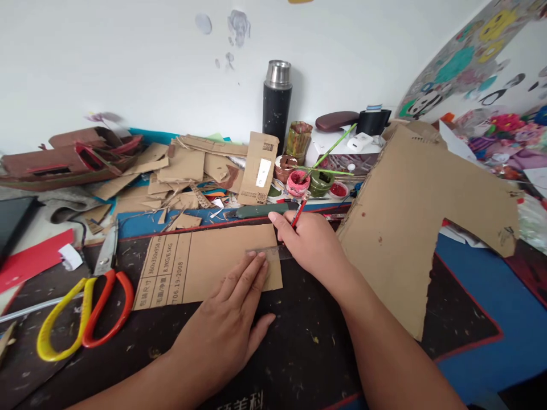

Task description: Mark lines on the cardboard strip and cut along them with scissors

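A printed piece of cardboard point(217, 250) lies flat on the dark mat. My left hand point(233, 302) rests on it, fingers stretched out and thumb apart, the fingertips pressing a clear ruler point(273, 250) near the cardboard's right end. Just past that end, my right hand point(311, 239) is closed around a red pencil point(299, 212), which points up out of the fist. The pencil's lower end is hidden by the hand. A green utility knife point(265, 211) lies behind the cardboard's far edge.
Scissors point(88, 313) with yellow and orange handles lie at left. A large cardboard sheet point(397, 210) leans at right. Behind are cardboard scraps point(183, 165), paint jars point(298, 183) with green brushes, a black thermos point(277, 108) and a brown model boat point(72, 156).
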{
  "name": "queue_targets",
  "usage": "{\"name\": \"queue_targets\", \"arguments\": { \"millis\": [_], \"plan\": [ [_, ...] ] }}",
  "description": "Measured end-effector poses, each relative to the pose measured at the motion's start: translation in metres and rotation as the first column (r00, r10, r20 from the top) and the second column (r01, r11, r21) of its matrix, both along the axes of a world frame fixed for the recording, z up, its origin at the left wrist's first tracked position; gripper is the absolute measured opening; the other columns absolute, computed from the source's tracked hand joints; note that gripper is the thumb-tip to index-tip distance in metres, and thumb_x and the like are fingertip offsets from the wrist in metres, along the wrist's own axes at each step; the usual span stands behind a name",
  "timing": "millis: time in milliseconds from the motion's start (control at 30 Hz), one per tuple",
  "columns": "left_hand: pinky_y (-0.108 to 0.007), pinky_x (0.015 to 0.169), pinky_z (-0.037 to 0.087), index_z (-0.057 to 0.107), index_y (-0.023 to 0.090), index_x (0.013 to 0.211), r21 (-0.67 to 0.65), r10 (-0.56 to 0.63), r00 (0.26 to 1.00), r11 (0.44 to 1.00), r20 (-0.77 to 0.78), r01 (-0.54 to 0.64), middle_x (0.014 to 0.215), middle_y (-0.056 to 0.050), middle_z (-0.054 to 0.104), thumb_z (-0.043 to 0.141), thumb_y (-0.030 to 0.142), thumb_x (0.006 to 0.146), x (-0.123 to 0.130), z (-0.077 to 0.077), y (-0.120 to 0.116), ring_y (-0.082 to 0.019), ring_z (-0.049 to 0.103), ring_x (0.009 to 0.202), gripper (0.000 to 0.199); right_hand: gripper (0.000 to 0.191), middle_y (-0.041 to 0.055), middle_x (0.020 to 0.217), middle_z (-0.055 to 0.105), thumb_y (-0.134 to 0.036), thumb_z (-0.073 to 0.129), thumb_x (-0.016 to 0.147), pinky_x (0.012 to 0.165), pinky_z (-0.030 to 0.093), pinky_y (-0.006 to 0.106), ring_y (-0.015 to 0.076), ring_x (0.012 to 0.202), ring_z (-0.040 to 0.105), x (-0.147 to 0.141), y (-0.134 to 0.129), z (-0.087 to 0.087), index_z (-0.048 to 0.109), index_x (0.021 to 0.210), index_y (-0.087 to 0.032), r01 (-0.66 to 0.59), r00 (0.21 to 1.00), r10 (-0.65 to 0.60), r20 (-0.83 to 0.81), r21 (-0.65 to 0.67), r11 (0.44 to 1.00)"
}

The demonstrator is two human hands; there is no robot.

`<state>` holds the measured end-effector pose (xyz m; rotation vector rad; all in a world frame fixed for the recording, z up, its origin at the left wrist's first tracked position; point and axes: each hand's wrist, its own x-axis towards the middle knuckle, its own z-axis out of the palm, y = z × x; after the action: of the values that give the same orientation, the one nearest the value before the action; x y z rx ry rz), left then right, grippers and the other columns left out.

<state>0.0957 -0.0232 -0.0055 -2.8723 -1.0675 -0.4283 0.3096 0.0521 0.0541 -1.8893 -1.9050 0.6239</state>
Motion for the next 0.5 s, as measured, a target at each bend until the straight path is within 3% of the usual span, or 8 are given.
{"name": "queue_targets", "arguments": {
  "millis": [200, 333, 500],
  "plan": [
    [-0.050, 0.120, 0.052, 0.013, 0.002, 0.177, 0.013, -0.003, 1.000, 1.000, -0.016, 0.003, 0.169, -0.025, 0.052, 0.033, 0.047, 0.118, 0.0004, 0.0000, 0.0000, -0.038, 0.051, 0.156, 0.077, 0.053, 0.0035, 0.064, 0.070, -0.047, 0.051, 0.114, 0.063, 0.035, 0.031, 0.0206, 0.065, 0.066, 0.0009, -0.0020, -0.0015, 0.061, 0.068, -0.023, 0.041, 0.999, -0.039, -0.025, 0.078, 0.996],
    [-0.049, 0.120, 0.051, 0.026, 0.002, 0.173, -0.009, 0.001, 1.000, 1.000, -0.017, -0.001, 0.170, -0.025, 0.051, 0.038, 0.048, 0.117, 0.0002, -0.0005, -0.0008, -0.038, 0.050, 0.157, 0.073, 0.055, 0.0013, 0.059, 0.067, -0.051, 0.047, 0.115, 0.062, 0.037, 0.031, 0.0191, 0.058, 0.064, 0.0017, -0.0036, -0.0022, 0.062, 0.069, -0.024, 0.065, 0.993, -0.051, -0.109, 0.129, 0.990],
    [-0.047, 0.123, 0.049, 0.037, 0.002, 0.167, -0.028, 0.015, 0.998, 0.999, -0.056, -0.017, 0.172, -0.023, 0.050, 0.041, 0.050, 0.116, 0.0019, -0.0003, -0.0025, -0.037, 0.050, 0.158, 0.070, 0.052, 0.0009, 0.053, 0.062, -0.051, 0.051, 0.111, 0.060, 0.035, 0.032, 0.0201, 0.054, 0.061, 0.0024, -0.0039, -0.0053, 0.063, 0.068, -0.024, 0.051, 0.995, -0.036, -0.093, 0.166, 0.985]
  ]
}}
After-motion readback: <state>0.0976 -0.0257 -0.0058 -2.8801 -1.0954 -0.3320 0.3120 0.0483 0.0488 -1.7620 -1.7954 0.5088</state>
